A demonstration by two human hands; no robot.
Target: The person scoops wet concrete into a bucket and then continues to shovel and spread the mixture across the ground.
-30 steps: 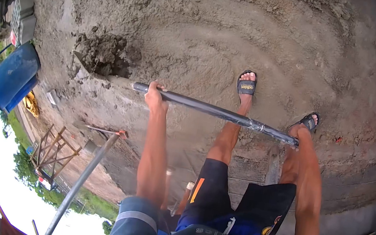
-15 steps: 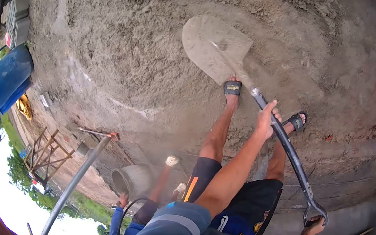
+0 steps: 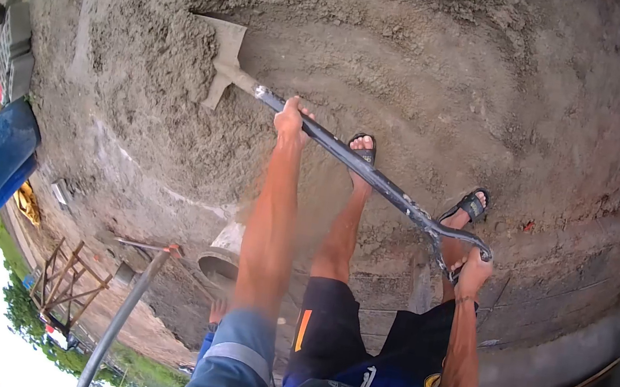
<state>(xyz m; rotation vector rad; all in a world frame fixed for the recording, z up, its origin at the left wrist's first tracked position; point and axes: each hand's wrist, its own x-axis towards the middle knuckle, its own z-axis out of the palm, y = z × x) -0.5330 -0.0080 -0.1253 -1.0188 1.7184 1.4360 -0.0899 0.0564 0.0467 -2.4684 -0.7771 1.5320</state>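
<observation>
My left hand (image 3: 292,119) is wrapped round the lower part of the dark shovel shaft (image 3: 363,168), near the blade. At the far end, my right hand (image 3: 474,270) grips the D-shaped handle. The shovel blade (image 3: 225,63) points left, its front part buried in the wet grey concrete mix (image 3: 161,56). Scraped, smoother ground lies to the right of the blade. Both of my feet, in black slides, stand beneath the shaft.
A co-worker's hand (image 3: 218,309) shows beside a round bucket (image 3: 220,260) at lower centre. A metal pole (image 3: 124,318) slants at lower left. Blue container (image 3: 0,153), grey blocks (image 3: 16,50) and a wooden frame (image 3: 67,285) stand at left.
The shovel has swung left with both hands, and its blade has gone from lying flat and bare to being pushed into the mix. The bucket has shifted, and less of the co-worker shows.
</observation>
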